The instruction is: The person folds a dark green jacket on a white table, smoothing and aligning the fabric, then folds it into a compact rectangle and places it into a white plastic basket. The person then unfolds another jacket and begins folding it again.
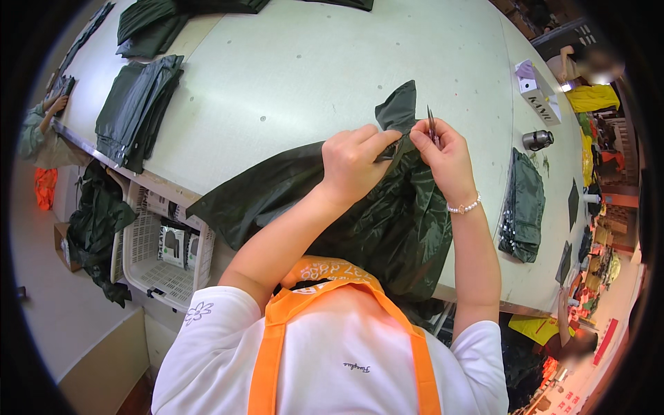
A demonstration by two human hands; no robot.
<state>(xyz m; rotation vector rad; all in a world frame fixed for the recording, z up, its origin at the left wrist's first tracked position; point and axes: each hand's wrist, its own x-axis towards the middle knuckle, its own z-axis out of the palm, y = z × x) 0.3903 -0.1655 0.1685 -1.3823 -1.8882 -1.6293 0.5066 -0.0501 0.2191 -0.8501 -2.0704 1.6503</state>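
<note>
Print on white box [539, 97], orange apron [273, 360], package [171, 243] in white crate [166, 280]. Dark green garment [373, 221] on table [311, 76], spilling over near edge; tabletop stretches beyond it and left to folded stack [138, 114]. 2 hands nearly together: left hand [356, 162] clamped on garment, right hand [446, 155] gripping small snips [431, 123], blades pointing away from wearer, fingertips at garment. Dark flask [537, 140] near box.

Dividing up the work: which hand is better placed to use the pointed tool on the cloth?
Likely the right hand: it holds the pointed tool, tip away from the body, right by the dark green cloth. The left hand grips the cloth, so it seems better placed to steady it.
</note>
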